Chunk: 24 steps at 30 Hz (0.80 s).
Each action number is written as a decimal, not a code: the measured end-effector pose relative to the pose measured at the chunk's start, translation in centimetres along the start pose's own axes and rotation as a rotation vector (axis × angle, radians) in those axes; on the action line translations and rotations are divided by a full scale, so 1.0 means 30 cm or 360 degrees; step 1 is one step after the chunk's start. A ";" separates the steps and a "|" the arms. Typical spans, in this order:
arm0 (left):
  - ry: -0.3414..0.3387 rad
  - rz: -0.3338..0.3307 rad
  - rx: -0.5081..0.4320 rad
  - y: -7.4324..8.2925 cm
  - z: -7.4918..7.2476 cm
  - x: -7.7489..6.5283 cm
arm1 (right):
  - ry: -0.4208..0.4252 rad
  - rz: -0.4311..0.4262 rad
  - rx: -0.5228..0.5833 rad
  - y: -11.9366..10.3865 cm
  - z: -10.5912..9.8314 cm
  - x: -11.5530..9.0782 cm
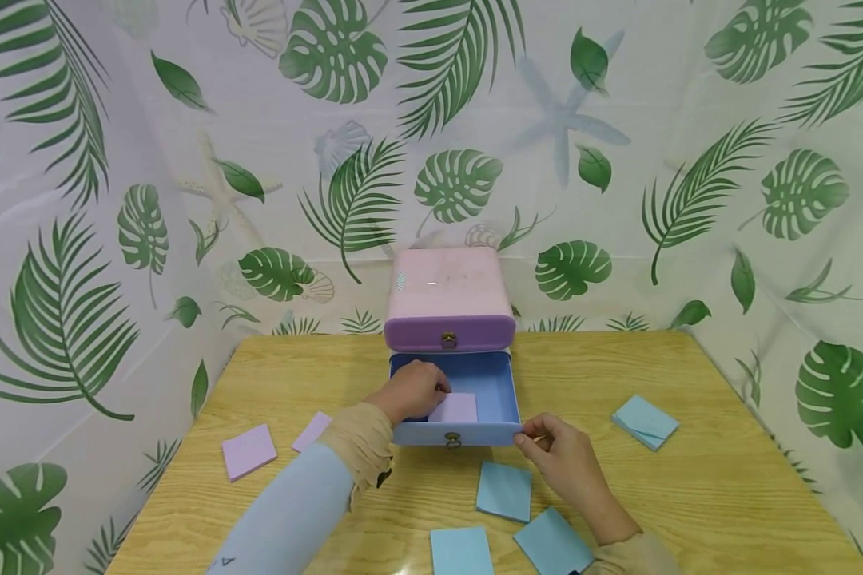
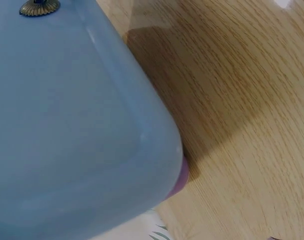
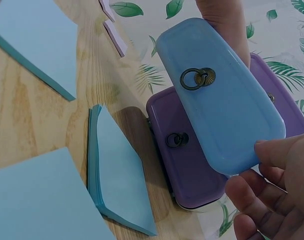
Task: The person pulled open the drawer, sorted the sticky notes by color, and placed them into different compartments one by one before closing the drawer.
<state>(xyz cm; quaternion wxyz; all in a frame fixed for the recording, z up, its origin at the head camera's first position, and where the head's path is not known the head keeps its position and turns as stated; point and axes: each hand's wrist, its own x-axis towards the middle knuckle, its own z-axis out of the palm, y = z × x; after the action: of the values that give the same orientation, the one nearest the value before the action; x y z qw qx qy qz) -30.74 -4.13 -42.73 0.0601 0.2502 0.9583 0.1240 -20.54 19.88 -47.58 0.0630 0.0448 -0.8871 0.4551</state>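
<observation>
A blue drawer (image 1: pixel 499 383) stands pulled out of a small pink-and-purple cabinet (image 1: pixel 449 283). Inside it, near the front wall, is a lilac sticky note pad (image 1: pixel 455 408). My left hand (image 1: pixel 419 390) reaches over the drawer's left side, its curled fingers pinching the pad's back-left corner; the thumb is hidden. At the drawer's front right corner, my right hand (image 1: pixel 561 455) pinches the edge, thumb on the face in the right wrist view. The left wrist view shows the drawer front (image 2: pixel 66 110) close up, with no hand.
Two lilac pads (image 1: pixel 249 453) lie left on the wooden table (image 1: pixel 316 495). Several blue pads (image 1: pixel 503 491) are in front of the drawer and at right (image 1: pixel 645 421). A lower purple drawer (image 3: pixel 184 155) with a ring pull shows under the blue one. Leaf-printed cloth (image 1: pixel 460 120) hangs behind.
</observation>
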 end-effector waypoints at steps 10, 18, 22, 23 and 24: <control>0.0052 0.0005 -0.0077 -0.007 0.006 -0.012 | -0.0002 -0.0003 0.0003 0.002 0.002 0.003; -0.0014 -0.0013 -0.0088 0.003 0.000 -0.027 | 0.0004 -0.0013 -0.0002 0.001 0.002 0.002; -0.0046 -0.0028 -0.0087 0.008 -0.005 -0.031 | 0.0008 -0.0010 -0.0004 0.005 0.003 0.003; -0.0044 -0.0031 -0.0086 0.007 -0.004 -0.031 | 0.0007 -0.0007 -0.0005 0.006 0.004 0.003; -0.0041 -0.0037 -0.0093 0.007 -0.004 -0.031 | 0.0006 -0.0006 -0.0005 0.006 0.004 0.003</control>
<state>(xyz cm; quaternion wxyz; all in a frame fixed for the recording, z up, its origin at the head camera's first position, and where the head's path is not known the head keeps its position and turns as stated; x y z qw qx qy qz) -29.85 -4.45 -42.50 0.0811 0.2388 0.9563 0.1482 -20.66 19.90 -47.78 0.0657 0.0455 -0.8875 0.4538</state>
